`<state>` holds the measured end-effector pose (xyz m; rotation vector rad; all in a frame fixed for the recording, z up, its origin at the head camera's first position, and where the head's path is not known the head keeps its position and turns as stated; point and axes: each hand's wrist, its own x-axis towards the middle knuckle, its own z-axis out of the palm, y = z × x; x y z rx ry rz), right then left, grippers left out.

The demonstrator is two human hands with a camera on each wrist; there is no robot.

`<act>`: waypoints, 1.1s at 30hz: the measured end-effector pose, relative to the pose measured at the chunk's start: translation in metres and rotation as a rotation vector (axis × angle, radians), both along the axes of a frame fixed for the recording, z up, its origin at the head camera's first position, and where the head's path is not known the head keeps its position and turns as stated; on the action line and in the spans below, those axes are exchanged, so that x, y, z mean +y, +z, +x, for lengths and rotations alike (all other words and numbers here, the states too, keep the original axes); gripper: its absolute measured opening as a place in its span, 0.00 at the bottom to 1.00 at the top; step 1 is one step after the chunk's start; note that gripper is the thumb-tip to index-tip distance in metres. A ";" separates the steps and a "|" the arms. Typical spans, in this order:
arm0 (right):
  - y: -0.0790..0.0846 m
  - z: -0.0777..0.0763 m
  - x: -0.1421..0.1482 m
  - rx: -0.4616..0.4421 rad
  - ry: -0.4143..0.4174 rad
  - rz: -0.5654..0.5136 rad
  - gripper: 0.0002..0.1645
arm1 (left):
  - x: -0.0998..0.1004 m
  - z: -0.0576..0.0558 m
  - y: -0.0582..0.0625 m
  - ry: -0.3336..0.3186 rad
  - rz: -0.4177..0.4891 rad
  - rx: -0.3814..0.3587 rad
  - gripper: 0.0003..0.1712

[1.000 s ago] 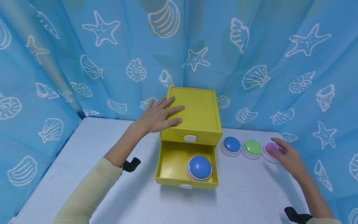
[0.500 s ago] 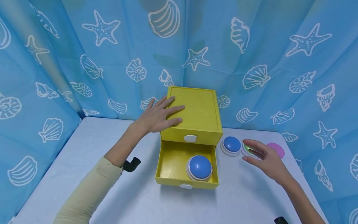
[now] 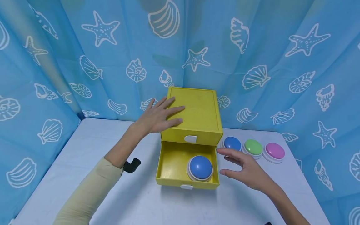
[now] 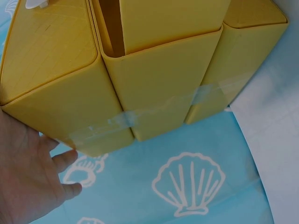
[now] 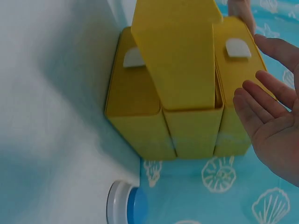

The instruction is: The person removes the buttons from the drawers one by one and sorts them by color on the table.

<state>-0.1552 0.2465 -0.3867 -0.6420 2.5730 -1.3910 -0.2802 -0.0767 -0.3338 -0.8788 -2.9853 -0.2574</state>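
The left arm wears a long sleeve (image 3: 90, 193) in plain pale beige fabric, fitted close and lightly creased along its length. Its cuff (image 3: 111, 164) ends short of the wrist, leaving the left hand (image 3: 154, 118) bare. A black fitting (image 3: 132, 165), bent and blunt-ended, projects beside the cuff on the side facing the table's (image 3: 70, 150) right edge. The right hand (image 3: 242, 168) and visible right forearm (image 3: 281, 200) are bare; a small black tip (image 3: 268, 223), mostly cropped, shows alongside.

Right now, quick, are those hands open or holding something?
Left hand: open, resting on the yellow drawer unit.
Right hand: open, empty, beside the extended drawer.
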 end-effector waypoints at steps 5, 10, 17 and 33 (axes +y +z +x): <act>0.001 0.000 -0.015 -0.026 0.036 0.019 0.33 | -0.001 0.000 0.000 0.003 -0.003 0.003 0.38; 0.002 -0.005 -0.028 -0.060 0.063 0.071 0.33 | -0.001 0.000 -0.001 0.010 -0.005 0.001 0.38; -0.001 -0.011 -0.038 -0.043 0.118 0.162 0.38 | -0.001 0.001 0.000 0.006 -0.004 0.002 0.38; -0.007 -0.014 -0.042 0.108 0.056 0.378 0.37 | 0.000 0.000 -0.001 0.008 0.003 0.006 0.38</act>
